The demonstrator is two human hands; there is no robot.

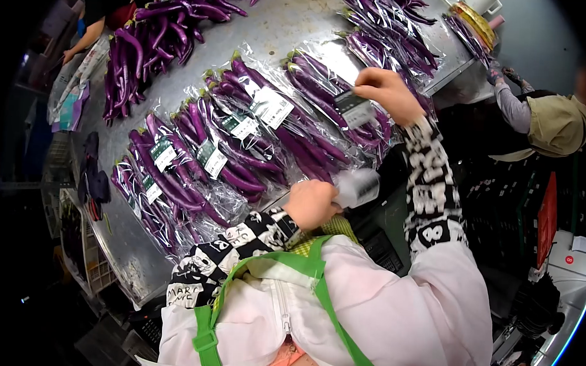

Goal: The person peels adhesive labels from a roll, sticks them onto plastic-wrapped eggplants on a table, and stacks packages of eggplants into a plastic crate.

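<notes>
My right hand (389,95) pinches a dark green and white label (354,109) by its edge. The label is over a clear bag of long purple eggplants (317,86); whether it touches the plastic I cannot tell. Lower down, near the table's front edge, my left hand (310,205) is closed on a blurred whitish bundle that looks like more labels (358,188). To the left lies a row of several bagged eggplants (197,130) with similar labels on them, such as the white-and-green label (272,107) on the nearest bag.
Loose eggplants (159,36) are heaped at the far left of the metal table (273,28). More bagged eggplants (391,40) lie at the back right. One person (111,8) stands across the table, another person (537,122) at the right. Dark crates (502,192) stand beyond my right arm.
</notes>
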